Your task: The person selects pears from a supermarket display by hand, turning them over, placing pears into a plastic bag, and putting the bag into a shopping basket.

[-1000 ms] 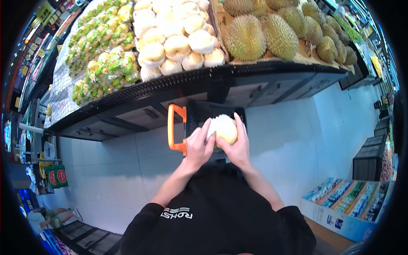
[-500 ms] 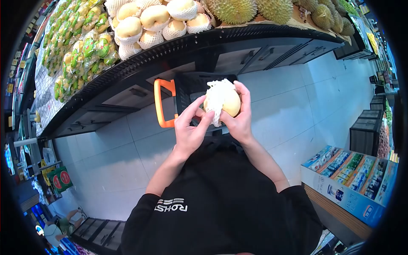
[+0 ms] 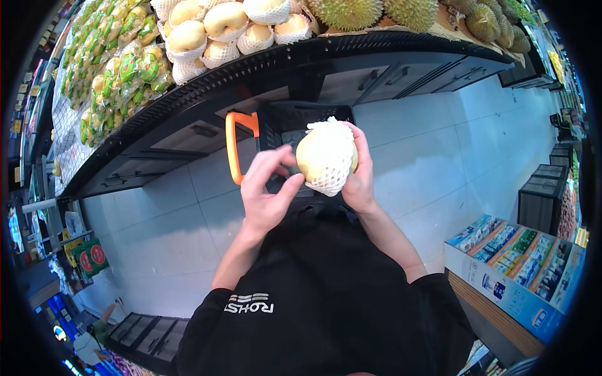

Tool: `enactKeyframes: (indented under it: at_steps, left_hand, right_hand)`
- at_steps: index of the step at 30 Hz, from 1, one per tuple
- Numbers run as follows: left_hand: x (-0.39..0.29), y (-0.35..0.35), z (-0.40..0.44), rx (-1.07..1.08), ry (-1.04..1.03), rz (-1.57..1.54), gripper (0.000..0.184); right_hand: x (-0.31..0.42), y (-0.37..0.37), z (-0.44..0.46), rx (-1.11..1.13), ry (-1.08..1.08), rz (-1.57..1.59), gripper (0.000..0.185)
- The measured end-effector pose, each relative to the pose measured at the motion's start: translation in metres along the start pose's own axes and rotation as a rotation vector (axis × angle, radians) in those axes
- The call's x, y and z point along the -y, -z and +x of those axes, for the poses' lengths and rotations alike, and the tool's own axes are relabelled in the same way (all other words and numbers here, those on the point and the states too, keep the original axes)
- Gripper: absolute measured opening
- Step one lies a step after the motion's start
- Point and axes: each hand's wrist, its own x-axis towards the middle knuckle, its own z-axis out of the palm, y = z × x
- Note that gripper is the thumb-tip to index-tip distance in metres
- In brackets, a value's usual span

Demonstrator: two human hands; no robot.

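Observation:
A round yellow fruit (image 3: 327,155), partly covered by a white foam net, is held up in front of my body. My right hand (image 3: 362,169) is wrapped round its right side. Just left of the fruit, my left hand (image 3: 271,188) has its fingers and thumb apart, with nothing between them. Below the fruit, and partly hidden by it, is a black basket (image 3: 273,120) with an orange handle (image 3: 233,150).
Ahead runs a black display stand (image 3: 263,72) with netted yellow fruit (image 3: 224,22), bagged fruit (image 3: 128,66) and durians (image 3: 411,12). A box of packets (image 3: 514,276) stands at the right. Part of a person (image 3: 94,338) shows at the lower left.
My left hand has come off the fruit and moved left. The fruit has turned in my right hand, and the net now lies over its front and right side.

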Motion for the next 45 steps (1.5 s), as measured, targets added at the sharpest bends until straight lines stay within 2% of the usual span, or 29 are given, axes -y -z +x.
enactKeyframes:
  at_steps: [2, 3, 4, 8, 10, 14, 16, 17, 19, 20, 22, 23, 26, 28, 30, 34, 38, 40, 45]
  left_hand:
    - [0.004, -0.004, 0.003, -0.05, 0.146, -0.173, 0.072]
    - [-0.002, 0.0, 0.007, 0.059, 0.3, -0.251, 0.092]
    - [-0.001, 0.0, 0.007, 0.116, 0.379, -0.435, 0.099]
    - [0.005, -0.016, -0.001, 0.218, 0.415, -0.483, 0.111]
    - [0.001, -0.018, -0.003, 0.184, 0.46, -0.431, 0.11]
    - [0.001, -0.018, -0.006, 0.152, 0.518, -0.401, 0.106]
    - [0.008, -0.017, -0.012, 0.14, 0.591, -0.476, 0.098]
    - [0.011, -0.018, -0.016, 0.138, 0.594, -0.475, 0.098]
    - [0.016, -0.02, -0.024, 0.041, 0.788, -0.774, 0.091]
    - [0.017, -0.021, -0.025, 0.039, 0.79, -0.774, 0.091]
    - [0.018, -0.023, -0.028, 0.013, 0.78, -0.783, 0.088]
    - [0.018, -0.023, -0.03, 0.012, 0.783, -0.783, 0.088]
    - [0.017, -0.026, -0.031, 0.021, 0.69, -0.7, 0.09]
    - [0.009, -0.029, -0.03, 0.1, 0.586, -0.53, 0.091]
    - [0.003, -0.03, -0.031, 0.096, 0.585, -0.531, 0.092]
    - [0.001, -0.033, -0.036, 0.135, 0.567, -0.515, 0.091]
    - [0.004, -0.039, -0.04, 0.137, 0.602, -0.559, 0.089]
    - [0.007, -0.043, -0.044, 0.114, 0.632, -0.621, 0.084]
    - [0.013, -0.053, -0.052, 0.077, 0.65, -0.578, 0.077]
  right_hand:
    - [0.002, 0.001, -0.001, 0.034, -0.03, 0.014, 0.063]
    - [0.002, 0.001, -0.001, 0.066, -0.055, 0.027, 0.062]
    - [0.001, 0.001, 0.0, 0.074, -0.058, 0.031, 0.062]
    - [-0.002, -0.001, -0.004, 0.174, -0.103, 0.056, 0.054]
    - [-0.001, -0.002, -0.005, 0.147, -0.16, -0.047, 0.049]
    - [-0.008, 0.006, -0.01, 0.136, -0.305, 0.037, 0.05]
    - [0.005, 0.003, -0.011, 0.145, -0.338, -0.151, 0.055]
    - [0.006, 0.005, -0.011, 0.146, -0.342, -0.149, 0.055]
    - [0.009, 0.011, -0.009, 0.248, -0.218, -0.536, 0.059]
    - [0.012, 0.013, -0.009, 0.249, -0.22, -0.536, 0.059]
    - [0.018, 0.015, -0.01, 0.231, -0.247, -0.758, 0.069]
    - [0.017, 0.017, -0.007, 0.189, -0.273, -0.664, 0.075]
    - [0.026, 0.013, -0.006, 0.197, -0.202, -0.549, 0.075]
    - [0.028, 0.018, -0.007, 0.216, -0.241, -0.487, 0.07]
    - [0.024, 0.031, -0.01, 0.363, -0.302, -0.311, 0.064]
    - [0.02, 0.047, -0.022, 0.368, -0.326, -0.098, 0.057]
    - [0.019, 0.057, -0.025, 0.403, -0.292, -0.015, 0.057]
    - [0.024, 0.06, -0.027, 0.418, -0.344, -0.04, 0.057]
    - [0.019, 0.073, -0.032, 0.388, -0.361, -0.01, 0.053]
